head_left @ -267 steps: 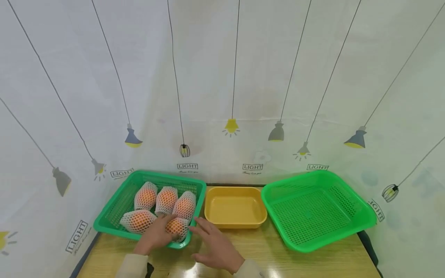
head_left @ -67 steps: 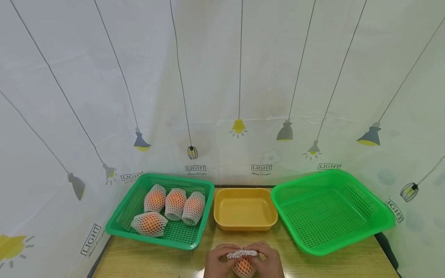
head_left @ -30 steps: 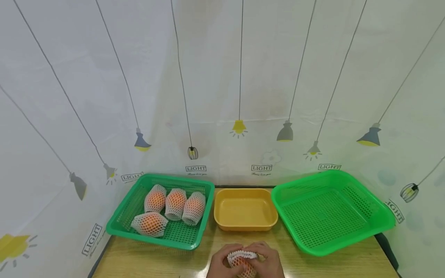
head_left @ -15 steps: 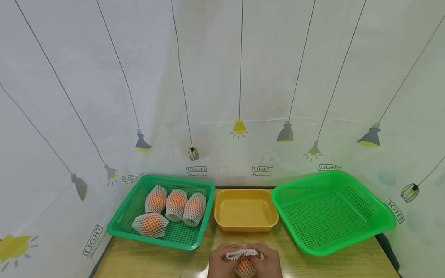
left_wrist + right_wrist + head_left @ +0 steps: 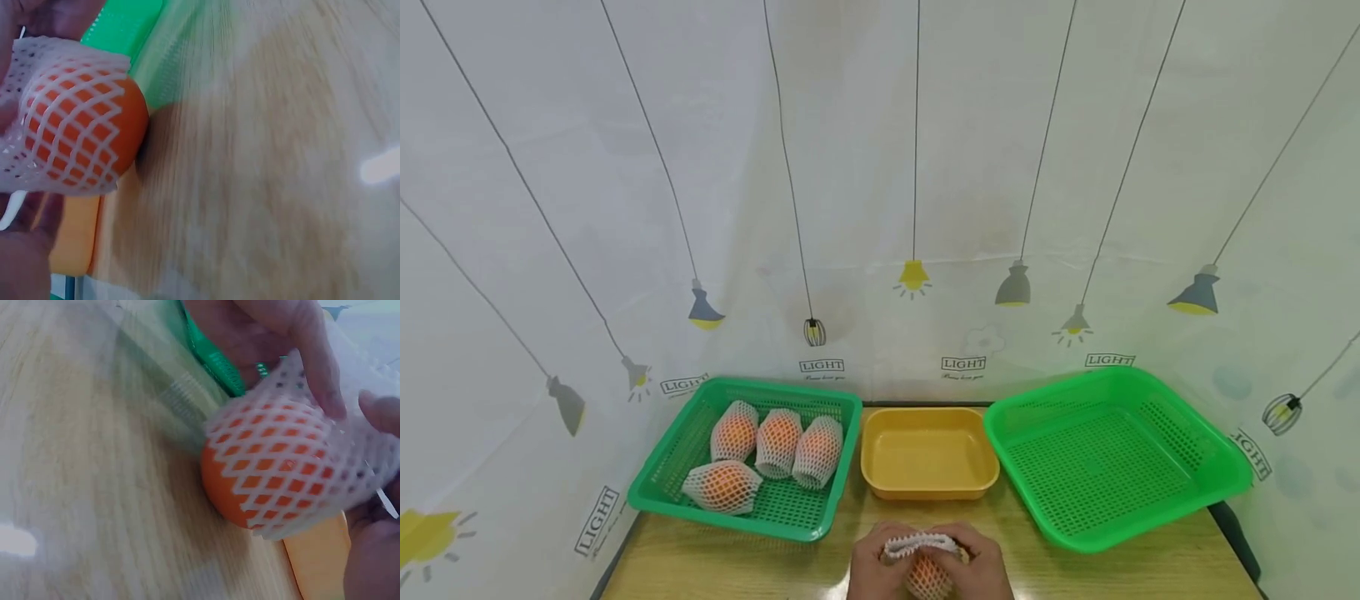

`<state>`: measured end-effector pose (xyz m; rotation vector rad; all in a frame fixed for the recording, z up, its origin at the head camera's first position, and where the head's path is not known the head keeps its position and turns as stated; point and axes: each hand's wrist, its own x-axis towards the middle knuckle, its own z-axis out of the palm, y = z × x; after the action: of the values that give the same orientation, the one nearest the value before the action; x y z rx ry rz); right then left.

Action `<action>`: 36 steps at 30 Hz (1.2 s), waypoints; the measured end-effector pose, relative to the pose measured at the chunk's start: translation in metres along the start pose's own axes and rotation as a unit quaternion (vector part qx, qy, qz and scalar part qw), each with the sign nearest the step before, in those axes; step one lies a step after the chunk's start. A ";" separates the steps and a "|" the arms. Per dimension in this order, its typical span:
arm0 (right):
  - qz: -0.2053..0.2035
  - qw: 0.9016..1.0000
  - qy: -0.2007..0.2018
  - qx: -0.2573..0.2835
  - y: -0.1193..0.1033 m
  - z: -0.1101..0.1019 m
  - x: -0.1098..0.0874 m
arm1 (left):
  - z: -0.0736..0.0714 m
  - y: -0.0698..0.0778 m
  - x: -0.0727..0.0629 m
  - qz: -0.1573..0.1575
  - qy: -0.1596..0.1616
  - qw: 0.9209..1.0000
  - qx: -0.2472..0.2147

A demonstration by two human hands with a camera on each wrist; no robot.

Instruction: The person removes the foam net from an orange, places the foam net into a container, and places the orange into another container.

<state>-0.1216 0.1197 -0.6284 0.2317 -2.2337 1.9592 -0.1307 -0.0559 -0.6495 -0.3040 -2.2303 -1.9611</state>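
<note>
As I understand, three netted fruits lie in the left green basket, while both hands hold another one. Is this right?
Three is wrong: the head view shows four netted fruits in the left green basket. The left hand and right hand do hold another netted fruit.

soft, even light; white glare on the table (image 5: 730,562) just beside the left grip (image 5: 876,565); wrist views hazy, slightly blurred, a soft shadow beside the fruit (image 5: 133,122).

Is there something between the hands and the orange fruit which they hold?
Yes: the white foam net is around the orange fruit, and the left hand and right hand grip this net. One end of the fruit is bare. Nothing else visible stands between.
</note>
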 end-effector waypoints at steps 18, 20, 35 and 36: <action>-0.040 0.981 -0.098 -0.160 0.029 -0.040 0.002 | -0.006 -0.004 -0.003 -0.005 0.021 1.000 0.021; -0.091 0.960 -0.108 -0.242 0.041 -0.040 0.000 | -0.006 -0.002 -0.003 -0.012 0.041 0.999 0.013; -0.119 0.948 -0.113 -0.273 0.056 -0.021 -0.006 | -0.002 -0.003 -0.006 -0.019 0.046 0.992 -0.114; -0.093 0.953 -0.119 -0.263 0.053 -0.020 -0.006 | -0.002 -0.003 -0.007 -0.029 0.037 0.990 -0.130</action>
<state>-0.1270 0.1467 -0.6784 0.6012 -2.6688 1.2388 -0.1250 -0.0590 -0.6536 -0.1943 -1.9609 -2.2562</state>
